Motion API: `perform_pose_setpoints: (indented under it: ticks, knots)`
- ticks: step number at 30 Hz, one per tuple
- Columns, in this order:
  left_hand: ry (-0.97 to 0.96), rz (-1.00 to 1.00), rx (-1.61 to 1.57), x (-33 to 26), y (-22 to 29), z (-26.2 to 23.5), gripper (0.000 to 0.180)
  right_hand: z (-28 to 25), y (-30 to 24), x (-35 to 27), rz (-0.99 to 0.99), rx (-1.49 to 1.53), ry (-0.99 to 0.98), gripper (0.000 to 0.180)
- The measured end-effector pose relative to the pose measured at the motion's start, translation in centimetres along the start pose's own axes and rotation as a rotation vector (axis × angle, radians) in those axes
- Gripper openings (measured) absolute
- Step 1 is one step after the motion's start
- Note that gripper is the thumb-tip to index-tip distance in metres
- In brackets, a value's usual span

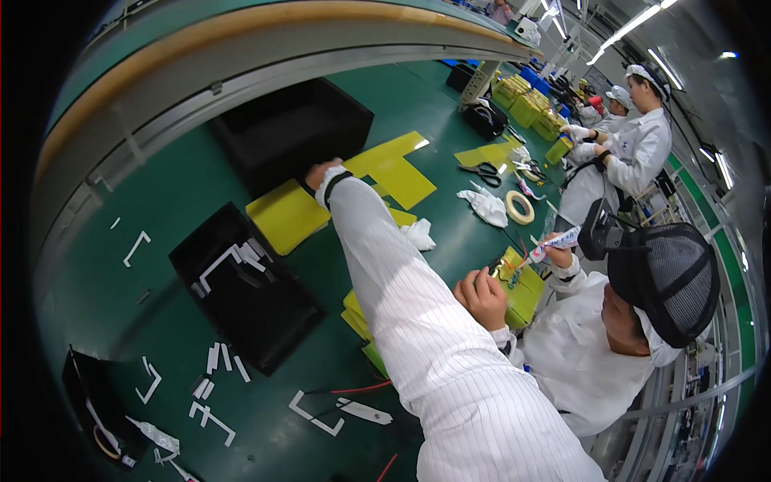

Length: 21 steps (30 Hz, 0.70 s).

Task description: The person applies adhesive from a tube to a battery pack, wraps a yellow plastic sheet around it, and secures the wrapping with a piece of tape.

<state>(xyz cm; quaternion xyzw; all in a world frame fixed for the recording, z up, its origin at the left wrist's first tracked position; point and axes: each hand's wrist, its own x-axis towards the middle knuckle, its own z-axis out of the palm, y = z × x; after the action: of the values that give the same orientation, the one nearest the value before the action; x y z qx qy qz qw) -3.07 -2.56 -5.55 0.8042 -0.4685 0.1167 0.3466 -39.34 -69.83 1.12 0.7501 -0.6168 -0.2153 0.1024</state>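
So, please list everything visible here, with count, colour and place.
Table: one, green, left and centre
Containers: three nearby, black, left half
Sheets: several, yellow-green, around the centre
Strips: many, white, lower left
Wires: at least two, red, bottom centre
Crumpled tissues: at least two, white, centre
Tape roll: one, cream, right of centre
Scissors: at least one, black, above tape
Co-workers: at least three, in white, right
Held tube: one, white, with nearest co-worker
Ceiling lights: several, white, upper right
Right sleeve: one, white, lower centre
Right hand: one, bare, beside sheets and container
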Motion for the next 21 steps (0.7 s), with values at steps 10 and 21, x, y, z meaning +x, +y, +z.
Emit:
perform_pose_setpoints:
  ticks: [10, 21]
  knots:
    - [0.032, -0.035, 0.086, -1.1, 0.7, -2.1, 0.032, -3.0, 0.3, -1.8, -0.353, -0.095, 0.057, 0.030]
    - [0.070, -0.089, 0.158, -2.8, 1.9, -3.4, 0.032, -3.9, 3.3, -2.7, -0.435, 0.024, 0.121, 0.065]
